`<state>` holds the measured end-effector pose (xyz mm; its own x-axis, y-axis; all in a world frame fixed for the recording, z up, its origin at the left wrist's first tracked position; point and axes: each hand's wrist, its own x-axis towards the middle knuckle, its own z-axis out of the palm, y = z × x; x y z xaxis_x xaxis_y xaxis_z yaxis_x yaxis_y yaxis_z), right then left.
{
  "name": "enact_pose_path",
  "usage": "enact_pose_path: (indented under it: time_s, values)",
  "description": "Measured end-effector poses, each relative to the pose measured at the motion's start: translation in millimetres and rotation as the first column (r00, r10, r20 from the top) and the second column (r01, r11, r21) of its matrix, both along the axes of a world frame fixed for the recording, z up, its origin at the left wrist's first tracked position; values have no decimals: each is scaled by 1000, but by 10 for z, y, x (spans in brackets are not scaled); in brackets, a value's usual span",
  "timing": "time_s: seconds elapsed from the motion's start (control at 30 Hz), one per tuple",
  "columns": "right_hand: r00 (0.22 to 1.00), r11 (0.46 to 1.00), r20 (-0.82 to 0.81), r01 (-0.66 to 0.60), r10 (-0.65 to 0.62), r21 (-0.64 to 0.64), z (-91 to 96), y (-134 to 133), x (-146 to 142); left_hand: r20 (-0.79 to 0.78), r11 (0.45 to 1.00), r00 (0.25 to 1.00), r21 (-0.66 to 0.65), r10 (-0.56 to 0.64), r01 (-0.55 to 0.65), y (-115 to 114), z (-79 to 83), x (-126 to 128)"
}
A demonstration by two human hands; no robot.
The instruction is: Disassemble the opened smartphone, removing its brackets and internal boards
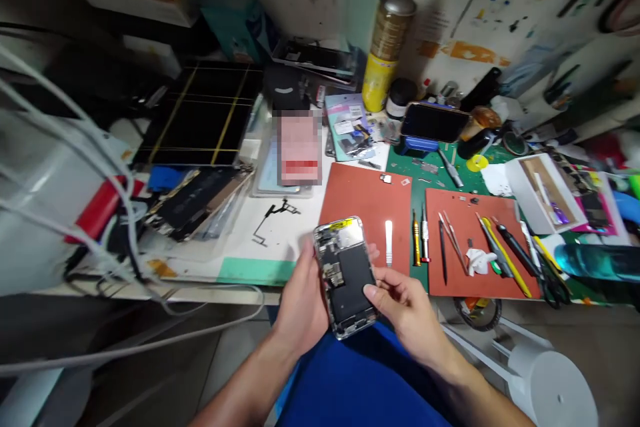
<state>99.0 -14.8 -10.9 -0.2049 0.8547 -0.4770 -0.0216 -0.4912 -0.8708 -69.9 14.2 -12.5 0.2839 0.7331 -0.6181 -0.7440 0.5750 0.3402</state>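
An opened smartphone (354, 283) is held over the front edge of the bench, its black battery and inner parts facing up. My left hand (304, 303) wraps round its left side, with fingertips showing past the right edge near the top. My right hand (403, 297) grips the lower right side, the thumb lying on the battery's edge. Just beyond the phone lies a reddish-brown mat (363, 197) with a white spudger (389, 242) on it. To the left a thin black flex cable (280, 213) rests on the white surface.
A second reddish-brown mat (480, 207) carries tweezers (454, 240), a yellow-handled tool (506, 257) and scissors (554, 287). Two screwdrivers (417, 238) lie between the mats. A spray can (387, 43) stands at the back. White cables (200, 333) hang at the left.
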Motion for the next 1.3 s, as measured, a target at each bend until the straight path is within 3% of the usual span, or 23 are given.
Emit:
enact_pose_path:
  time_s: [0.1,0.2,0.33,0.43,0.5,0.57,0.6,0.67,0.77,0.87,1.13,1.2,1.3]
  values:
    - [993,995,93,-82,76,59,103,86,120,112,998,992,-5,-56,57,31,-9,-37]
    - [961,962,125,-259,247,91,251,280,374,156,990,979,72,-129,119,39,-98,-141]
    - [806,809,251,-575,536,120,444,635,623,234,921,891,72,-388,382,84,-204,-260]
    - [679,701,429,-700,596,136,543,826,653,324,848,786,148,-527,508,108,-215,-258]
    - [709,737,537,-640,457,218,574,826,677,358,866,790,168,-498,470,89,-195,-219]
    - [738,826,664,-445,119,346,539,713,762,375,912,831,151,-411,383,45,-166,-166]
    - [671,854,734,-318,-104,411,486,628,830,372,932,854,141,-364,335,21,-152,-137]
    - [410,869,849,-217,-332,445,312,441,984,337,966,907,139,-253,218,-12,-131,-79]
    - [175,890,937,-299,-304,344,-13,207,1125,282,992,956,116,-76,45,-8,-116,-4]
    - [60,898,950,-313,-306,309,-203,92,1094,294,992,955,111,30,-66,31,-112,45]
    - [120,964,975,-172,-185,204,-155,261,1056,269,979,955,126,123,-162,130,-155,136]
    - [142,968,968,-113,-206,223,-123,263,1081,256,977,957,124,136,-172,143,-163,157]
    - [256,939,910,-25,-325,343,-27,156,1111,242,975,957,114,159,-191,152,-166,177]
